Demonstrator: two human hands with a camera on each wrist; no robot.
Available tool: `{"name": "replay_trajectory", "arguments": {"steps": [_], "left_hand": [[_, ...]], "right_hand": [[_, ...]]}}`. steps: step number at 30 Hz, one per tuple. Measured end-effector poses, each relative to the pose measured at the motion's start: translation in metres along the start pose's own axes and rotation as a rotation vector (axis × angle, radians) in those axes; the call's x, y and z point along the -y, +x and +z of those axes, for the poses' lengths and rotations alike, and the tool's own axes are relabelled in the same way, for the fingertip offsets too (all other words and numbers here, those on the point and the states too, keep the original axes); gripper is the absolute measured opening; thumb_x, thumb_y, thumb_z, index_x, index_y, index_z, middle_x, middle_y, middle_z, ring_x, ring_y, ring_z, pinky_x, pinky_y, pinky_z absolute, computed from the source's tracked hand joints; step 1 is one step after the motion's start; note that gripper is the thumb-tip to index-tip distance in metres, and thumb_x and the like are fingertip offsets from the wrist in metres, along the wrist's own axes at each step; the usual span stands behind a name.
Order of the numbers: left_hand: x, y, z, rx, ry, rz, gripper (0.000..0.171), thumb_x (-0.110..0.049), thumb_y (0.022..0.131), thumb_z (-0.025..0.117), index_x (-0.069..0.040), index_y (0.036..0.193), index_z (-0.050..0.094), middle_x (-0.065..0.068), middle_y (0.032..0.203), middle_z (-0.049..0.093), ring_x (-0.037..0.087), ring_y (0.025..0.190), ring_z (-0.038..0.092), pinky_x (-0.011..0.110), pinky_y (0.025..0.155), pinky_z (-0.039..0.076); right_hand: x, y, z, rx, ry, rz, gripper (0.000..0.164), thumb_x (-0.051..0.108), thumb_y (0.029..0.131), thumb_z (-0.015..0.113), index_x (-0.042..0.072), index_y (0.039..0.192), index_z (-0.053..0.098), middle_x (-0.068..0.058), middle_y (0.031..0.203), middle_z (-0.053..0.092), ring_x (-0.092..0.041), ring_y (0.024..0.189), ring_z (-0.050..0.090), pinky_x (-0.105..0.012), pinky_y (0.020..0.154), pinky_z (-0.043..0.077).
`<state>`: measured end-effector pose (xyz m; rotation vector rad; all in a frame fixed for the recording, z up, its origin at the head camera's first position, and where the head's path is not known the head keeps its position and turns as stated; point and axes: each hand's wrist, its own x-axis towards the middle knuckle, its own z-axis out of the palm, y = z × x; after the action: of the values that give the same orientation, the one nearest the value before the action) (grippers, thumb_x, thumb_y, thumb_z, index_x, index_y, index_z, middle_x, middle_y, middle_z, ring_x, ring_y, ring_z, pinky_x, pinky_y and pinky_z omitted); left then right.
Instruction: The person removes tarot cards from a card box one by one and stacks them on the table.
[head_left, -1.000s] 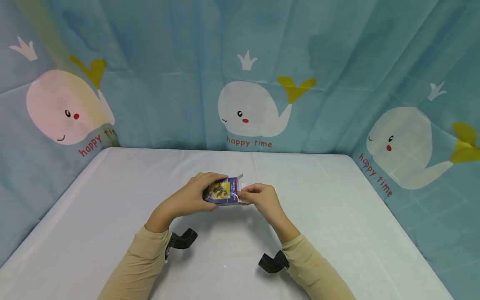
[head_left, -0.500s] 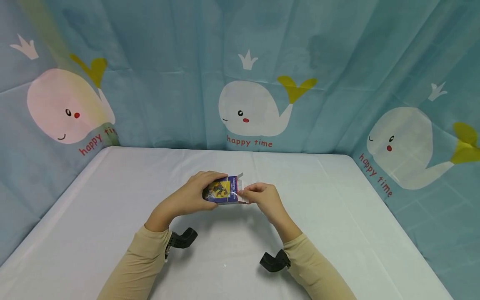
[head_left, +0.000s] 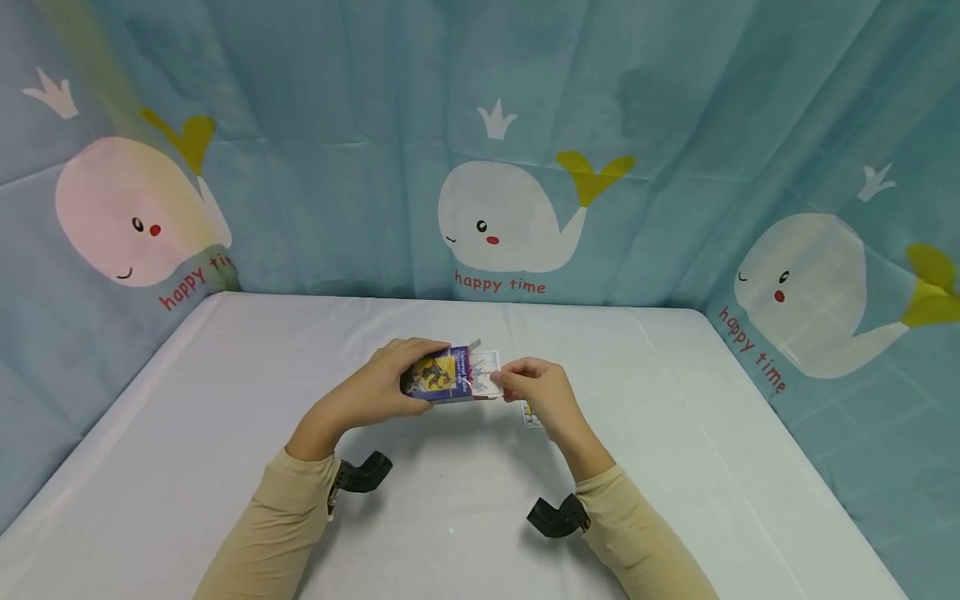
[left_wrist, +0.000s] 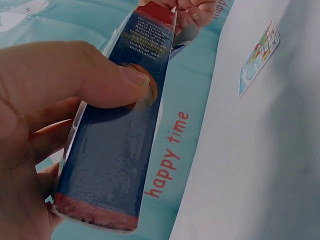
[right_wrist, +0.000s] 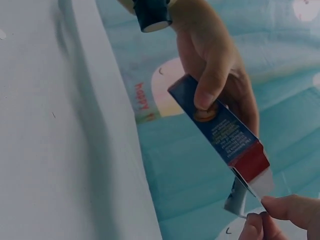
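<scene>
Aloft over a white table (head_left: 660, 467), a blue card box (head_left: 437, 377) with a yellow picture panel and red-edged open end is gripped by the left hand (head_left: 378, 385), while a pale printed card (head_left: 483, 372), partly out, is pinched by the right hand (head_left: 546, 398). A loose colourful card (left_wrist: 260, 58) is seen on the tabletop. Teal curtains (head_left: 322, 217) printed with whales (head_left: 495, 212) are hung behind.

Head cam: right hand (head_left: 543, 397) hides part of the tabletop illustrated card (head_left: 531, 417) from me; right-wrist edge crops that hand.
</scene>
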<state>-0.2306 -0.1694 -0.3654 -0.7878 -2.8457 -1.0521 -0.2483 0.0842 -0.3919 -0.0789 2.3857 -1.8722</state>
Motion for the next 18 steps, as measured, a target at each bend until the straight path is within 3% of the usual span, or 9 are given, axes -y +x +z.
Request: {"name": "replay_trajectory", "arguments": {"steps": [7, 12, 18], "left_hand": [[0.0033, -0.0011, -0.0022, -0.003, 0.002, -0.022, 0.076, -0.015, 0.079, 0.078, -0.017, 0.148, 0.046, 0.010, 0.147, 0.051, 0.030, 0.124, 0.046, 0.048, 0.096, 0.042], [0.0043, -0.0014, -0.0033, -0.002, -0.007, -0.024, 0.076, -0.015, 0.079, 0.078, -0.017, 0.148, 0.046, 0.010, 0.147, 0.050, 0.029, 0.125, 0.045, 0.047, 0.096, 0.043], [0.0044, -0.0020, -0.0053, -0.007, -0.010, -0.028, 0.076, -0.015, 0.079, 0.078, -0.017, 0.149, 0.046, 0.011, 0.147, 0.050, 0.030, 0.126, 0.046, 0.049, 0.097, 0.042]], "right_hand": [[0.0015, 0.0019, -0.0071, 0.013, 0.024, 0.020, 0.021, 0.022, 0.090, 0.072, 0.002, 0.096, 0.070, -0.003, 0.083, 0.069, -0.015, 0.068, 0.063, -0.049, 0.083, 0.056], [0.0032, 0.0022, -0.0098, 0.068, 0.042, 0.050, 0.025, 0.024, 0.091, 0.071, 0.001, 0.101, 0.067, -0.002, 0.081, 0.068, -0.014, 0.069, 0.064, -0.043, 0.079, 0.058], [0.0039, 0.0009, -0.0097, 0.110, 0.043, 0.073, 0.025, 0.021, 0.089, 0.073, 0.001, 0.102, 0.065, -0.003, 0.082, 0.070, -0.015, 0.070, 0.065, -0.045, 0.082, 0.057]]}}
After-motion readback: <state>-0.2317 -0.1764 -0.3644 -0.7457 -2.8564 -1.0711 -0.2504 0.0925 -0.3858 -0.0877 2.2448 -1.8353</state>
